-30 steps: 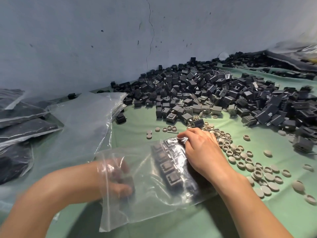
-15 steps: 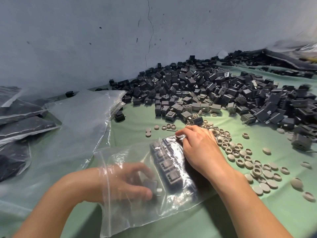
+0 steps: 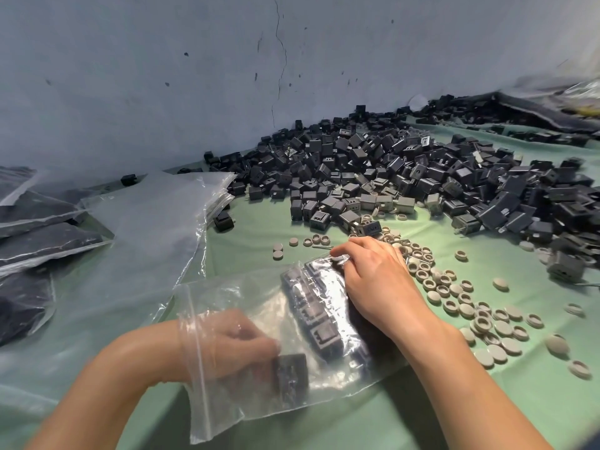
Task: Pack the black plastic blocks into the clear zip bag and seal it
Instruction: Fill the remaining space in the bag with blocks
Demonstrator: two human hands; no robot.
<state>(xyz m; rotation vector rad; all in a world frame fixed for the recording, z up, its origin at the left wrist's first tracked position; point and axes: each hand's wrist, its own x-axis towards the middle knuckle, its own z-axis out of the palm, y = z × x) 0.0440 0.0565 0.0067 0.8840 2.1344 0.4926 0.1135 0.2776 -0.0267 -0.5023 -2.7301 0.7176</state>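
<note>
A clear zip bag lies open on the green cloth in front of me, its mouth at the left. My left hand is inside the bag up to the wrist, fingers closed on a black plastic block. A row of black blocks lies packed along the bag's far side. My right hand rests on the outside of the bag at its far right corner, pressing the plastic against that row. A big heap of loose black blocks covers the table behind.
Grey round caps are scattered right of the bag. A stack of empty clear bags lies to the left, with filled dark bags beyond it. A cracked grey wall closes the back.
My left hand has pushed deeper into the bag and now holds a block toward the packed row. The right hand has stayed on the bag's far corner.
</note>
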